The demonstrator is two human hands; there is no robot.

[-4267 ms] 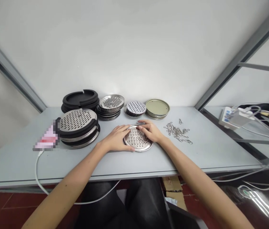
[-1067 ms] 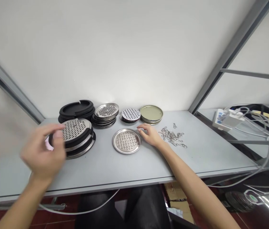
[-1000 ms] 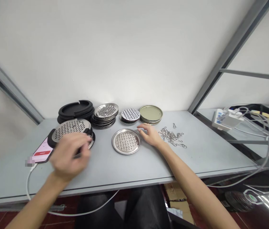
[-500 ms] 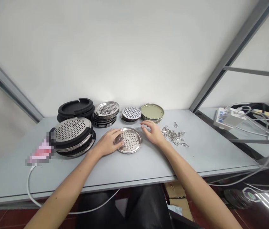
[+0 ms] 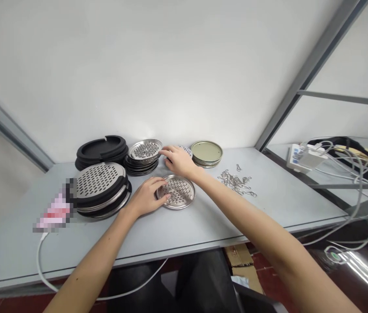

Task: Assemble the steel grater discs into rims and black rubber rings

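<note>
Right grip point(image 5: 180, 161) moved to graters point(image 5: 144, 150) | contact unclear | small disc point(image 5: 187, 150) part-hidden

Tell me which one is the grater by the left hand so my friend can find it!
Start at the white wall, then the grey table against it. Near the middle, the fingers of the left hand reach over the left edge of a round, holey grater. It lies singly, while the silver stack and green stack behind it are piles.
</note>
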